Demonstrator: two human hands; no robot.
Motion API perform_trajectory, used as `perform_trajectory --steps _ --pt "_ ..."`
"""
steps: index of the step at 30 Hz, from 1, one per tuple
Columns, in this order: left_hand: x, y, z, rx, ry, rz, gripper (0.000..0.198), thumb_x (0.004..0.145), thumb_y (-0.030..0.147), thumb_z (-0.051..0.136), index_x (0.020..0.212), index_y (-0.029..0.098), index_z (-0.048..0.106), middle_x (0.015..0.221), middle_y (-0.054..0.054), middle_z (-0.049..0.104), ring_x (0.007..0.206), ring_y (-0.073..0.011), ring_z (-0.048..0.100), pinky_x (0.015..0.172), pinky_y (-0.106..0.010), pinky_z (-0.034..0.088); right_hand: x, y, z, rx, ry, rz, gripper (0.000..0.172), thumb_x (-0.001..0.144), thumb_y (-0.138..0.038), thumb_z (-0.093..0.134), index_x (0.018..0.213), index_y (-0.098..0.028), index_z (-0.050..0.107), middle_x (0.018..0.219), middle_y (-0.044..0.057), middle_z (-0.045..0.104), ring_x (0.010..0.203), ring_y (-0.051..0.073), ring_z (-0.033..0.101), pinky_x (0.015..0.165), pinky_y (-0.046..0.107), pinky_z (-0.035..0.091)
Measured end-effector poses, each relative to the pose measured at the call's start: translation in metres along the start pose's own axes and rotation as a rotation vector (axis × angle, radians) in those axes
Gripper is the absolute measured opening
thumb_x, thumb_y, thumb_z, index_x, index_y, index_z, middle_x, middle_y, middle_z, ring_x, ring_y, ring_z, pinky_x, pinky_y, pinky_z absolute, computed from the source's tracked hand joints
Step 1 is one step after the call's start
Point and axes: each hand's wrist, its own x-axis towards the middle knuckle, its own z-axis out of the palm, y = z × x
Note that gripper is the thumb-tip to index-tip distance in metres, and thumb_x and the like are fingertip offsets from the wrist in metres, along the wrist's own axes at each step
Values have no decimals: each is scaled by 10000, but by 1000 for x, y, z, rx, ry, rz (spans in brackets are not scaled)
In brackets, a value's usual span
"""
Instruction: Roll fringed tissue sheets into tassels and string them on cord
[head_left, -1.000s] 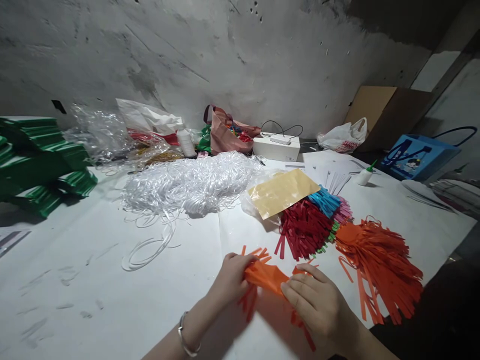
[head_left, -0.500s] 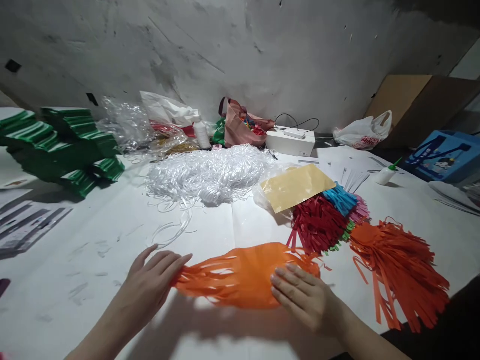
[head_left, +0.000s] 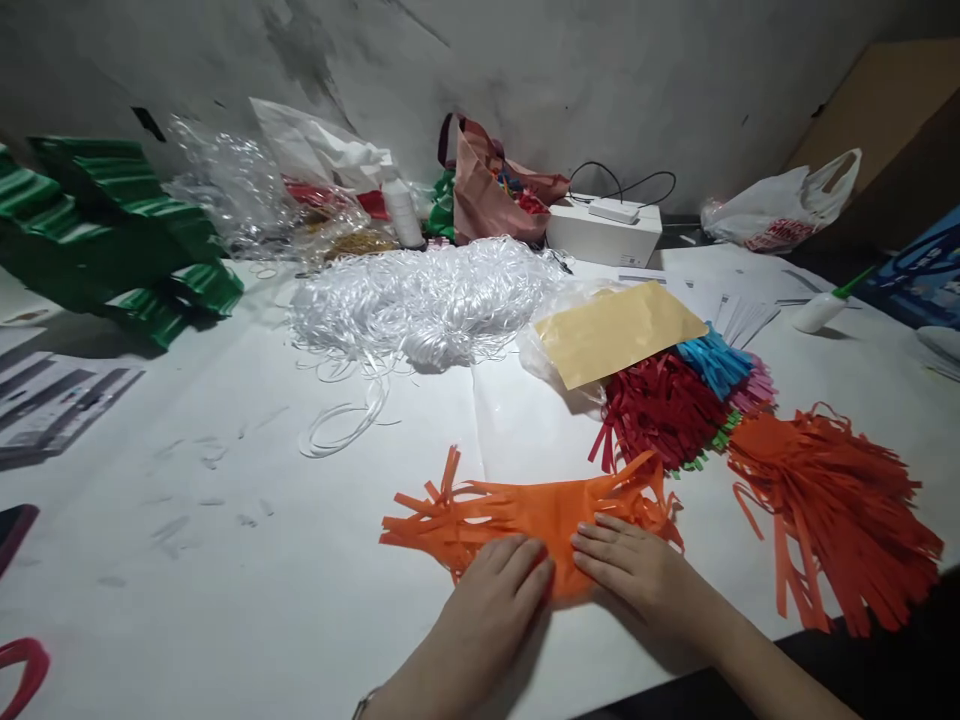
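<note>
A sheet of orange tissue paper (head_left: 559, 508) with fringed strips at both ends lies across the white tabletop in front of me. My left hand (head_left: 495, 605) rests on its near left part, fingers side by side and slightly bent over the paper. On the right part, my right hand (head_left: 637, 575) lies flat with fingers stretched out. A strip of plain orange shows between the two hands. The near edge of the sheet is partly hidden under my fingers. To the right sits a pile of fringed orange tissue paper (head_left: 840, 510).
Beyond the sheet are a dark red fringed bundle (head_left: 667, 410), a blue fringed bundle (head_left: 716, 360), a tan paper sheet (head_left: 619, 335) and a heap of white ribbon (head_left: 427, 300). A green-tipped glue bottle (head_left: 821, 312) stands right; a green stacked paper piece (head_left: 112, 250) is left.
My left hand has moved right, from the fringed left end to the middle of the orange sheet, leaving those strips loose. My right hand stays on the right part. The view has tilted downward.
</note>
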Motion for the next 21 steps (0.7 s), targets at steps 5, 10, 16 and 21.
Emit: perform_trajectory --steps 5,10,16,21 --pt "-2 -14 2 -176 24 -43 223 951 84 485 1090 169 638 1094 -92 703 975 -258 626 838 -415 561 -12 -4 1 166 103 178 222 962 -85 528 1125 -155 661 1113 98 757 1160 211 667 1078 477 493" --pt "1 -12 -5 -279 -75 -135 151 944 166 531 1046 209 633 1071 -60 693 978 -260 611 852 -411 534 -7 -15 -4 271 86 380 97 947 -153 601 981 -183 686 1082 78 754 1147 227 665 1104 496 454" --pt "10 -10 -11 -253 -94 -177 149 936 164 513 1003 198 642 986 -60 701 900 -267 622 774 -412 519 3 -21 -14 301 55 476 181 943 -93 531 998 -197 669 1067 56 749 1117 213 666 1105 479 412" --pt "20 -4 -17 -155 -117 -192 127 897 320 645 863 198 639 873 -46 698 773 -254 619 692 -392 482 9 -28 -10 163 59 480 186 940 -77 491 936 -187 641 1043 61 734 1033 206 670 1037 468 412"
